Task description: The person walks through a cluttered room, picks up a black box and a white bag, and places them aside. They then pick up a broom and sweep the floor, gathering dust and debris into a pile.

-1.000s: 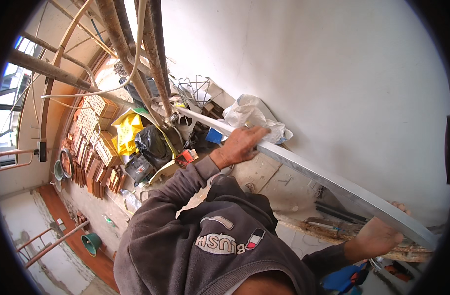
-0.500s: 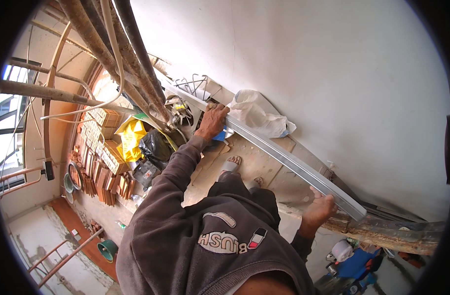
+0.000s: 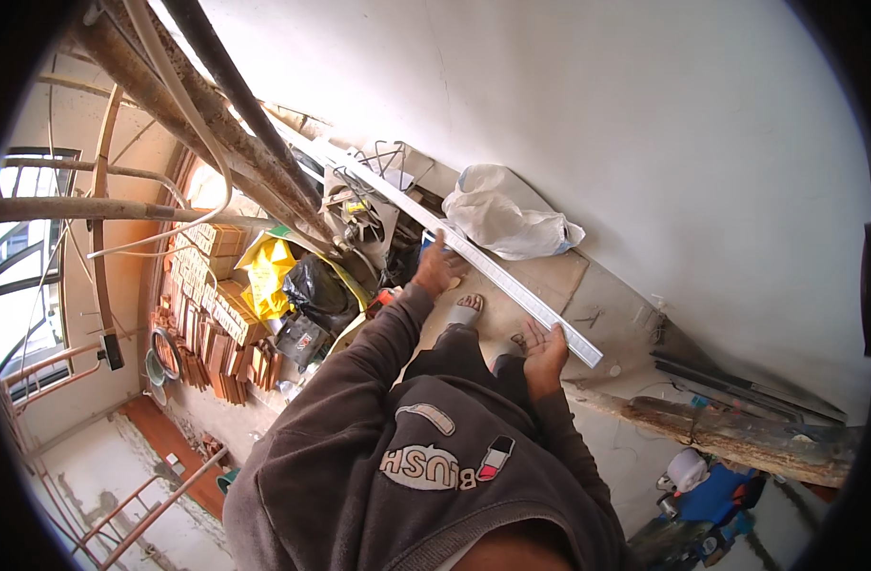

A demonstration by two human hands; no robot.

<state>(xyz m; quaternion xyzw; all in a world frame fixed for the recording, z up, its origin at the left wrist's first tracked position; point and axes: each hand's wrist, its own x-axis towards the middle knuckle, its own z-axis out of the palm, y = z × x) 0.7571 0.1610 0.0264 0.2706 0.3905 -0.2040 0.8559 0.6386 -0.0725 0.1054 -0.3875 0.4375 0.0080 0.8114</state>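
Pale metal bar (image 3: 507, 283) slants across mid-view, upper left to lower right; its near end stands out over the floor (image 3: 550, 276) just past the right hand (image 3: 547, 357), its far end lost behind the rusty poles (image 3: 236, 143); left hand (image 3: 437, 268) at the bar's near-side edge, back of hand up, fingers loosely spread, whether it grips cannot be told; right hand close to the near end, fingers reaching to the same edge and partly under it, thumb unclear, so firmness of hold cannot be told either; on the far side a crumpled white plastic bag (image 3: 507, 211) sits just beside the bar, contact unclear, with the white wall (image 3: 645, 143) behind it; bent wire frame (image 3: 383, 157) close along the same edge farther up, tightest stretch there; most room lies off the near end, a strip of floor running on toward dark lengths (image 3: 740, 385) at the wall's foot; stained timber (image 3: 721, 438) bounds that gap on the near side; left side crowded, yellow bag (image 3: 269, 276) and black bag (image 3: 316, 285) against each other, brick-red tiles (image 3: 217, 333) stacked beyond; sandalled foot (image 3: 467, 309) below the bar, between the hands.
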